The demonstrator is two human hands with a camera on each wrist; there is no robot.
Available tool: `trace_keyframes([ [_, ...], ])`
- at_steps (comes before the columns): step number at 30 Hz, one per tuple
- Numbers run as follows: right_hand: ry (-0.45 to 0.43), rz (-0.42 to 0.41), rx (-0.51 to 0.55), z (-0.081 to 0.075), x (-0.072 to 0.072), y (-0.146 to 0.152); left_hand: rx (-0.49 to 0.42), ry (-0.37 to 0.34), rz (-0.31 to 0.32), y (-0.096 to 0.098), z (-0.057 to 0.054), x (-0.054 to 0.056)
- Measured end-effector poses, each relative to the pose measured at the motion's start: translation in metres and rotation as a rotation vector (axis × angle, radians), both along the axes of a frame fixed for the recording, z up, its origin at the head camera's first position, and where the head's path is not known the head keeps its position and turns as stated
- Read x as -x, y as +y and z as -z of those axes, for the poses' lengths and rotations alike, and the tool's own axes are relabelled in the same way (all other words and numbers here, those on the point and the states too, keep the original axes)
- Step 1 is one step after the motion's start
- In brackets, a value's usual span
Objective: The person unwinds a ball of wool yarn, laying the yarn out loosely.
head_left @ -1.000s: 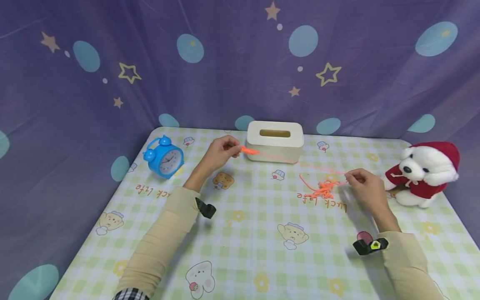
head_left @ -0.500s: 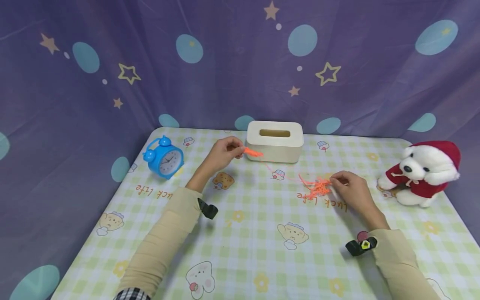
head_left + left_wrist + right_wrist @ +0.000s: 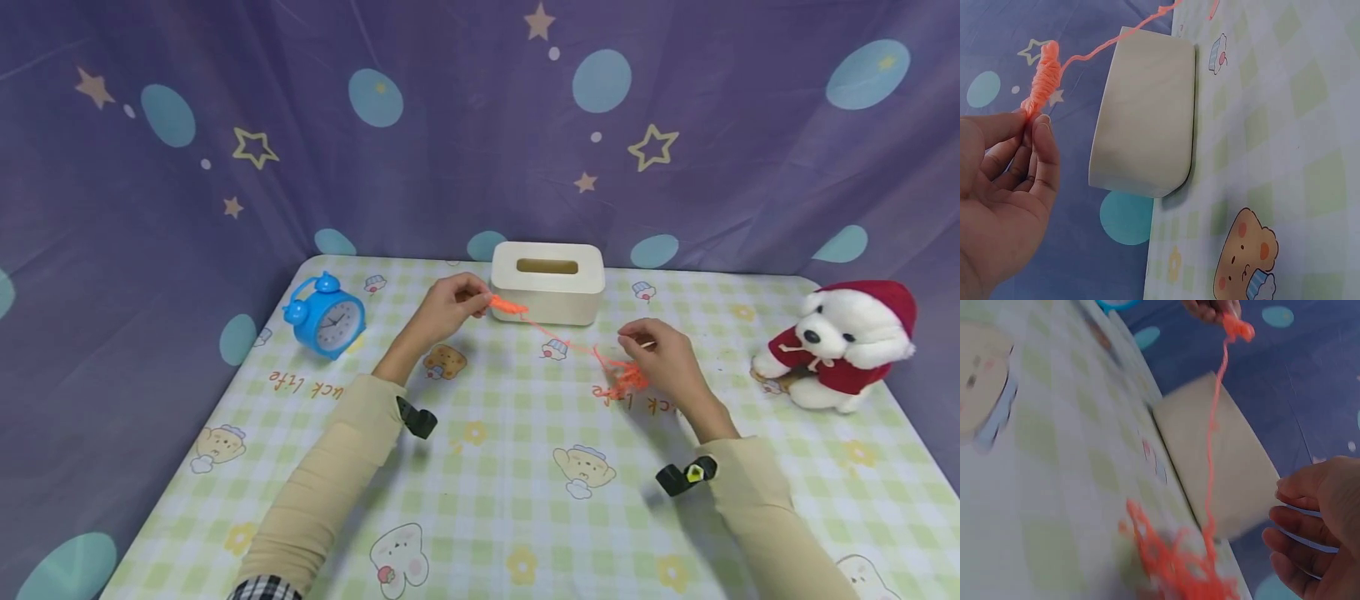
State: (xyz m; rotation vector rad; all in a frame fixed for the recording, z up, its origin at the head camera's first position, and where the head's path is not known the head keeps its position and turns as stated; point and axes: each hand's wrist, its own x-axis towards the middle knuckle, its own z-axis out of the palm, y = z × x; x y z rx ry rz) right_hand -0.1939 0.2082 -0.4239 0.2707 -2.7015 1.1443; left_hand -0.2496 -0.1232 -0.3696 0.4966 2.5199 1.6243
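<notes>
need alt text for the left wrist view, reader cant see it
A left hand pinches one end of a wound bundle of orange yarn; a loose strand runs from it to the top edge. Beyond are a cream box on a checked tablecloth and a blue curtain.

yarn [image 3: 1045,78]: orange | tablecloth [image 3: 480,508]: green-white check | clock [image 3: 330,320]: blue | box [image 3: 558,302]: cream

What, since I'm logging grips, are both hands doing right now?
Left hand: closed, pinching the tightly wound bundle of orange yarn.
Right hand: open, loosely curled, holding nothing, near the loose orange yarn tangle.
</notes>
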Motion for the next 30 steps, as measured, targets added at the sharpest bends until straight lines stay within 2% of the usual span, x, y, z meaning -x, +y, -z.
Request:
trace_keyframes([
  [2, -0.001, -0.025, 0.025, -0.003, 0.004, -0.013, 0.002, -0.007, 0.005, 0.000, -0.001, -0.001],
  [8, 0.001, -0.115, 0.097, -0.007, 0.012, -0.053, 0.010, -0.027, 0.010, 0.005, -0.022, -0.017],
  [9, 0.007, -0.130, 0.099, -0.006, 0.014, -0.059, 0.009, -0.027, 0.007, 0.005, -0.023, -0.017],
  [15, 0.038, -0.193, 0.117, -0.003, 0.020, -0.089, 0.012, -0.014, -0.001, 0.001, -0.003, -0.004],
  [21, 0.078, -0.229, 0.147, -0.001, 0.020, -0.104, 0.004, 0.007, 0.005, -0.002, 0.001, -0.002],
  [24, 0.076, -0.206, 0.161, -0.003, 0.019, -0.106, 0.002, 0.004, 0.010, -0.001, 0.000, -0.002],
  [30, 0.103, -0.100, 0.217, -0.010, 0.018, -0.097, -0.006, -0.016, 0.007, -0.003, 0.000, -0.002],
])
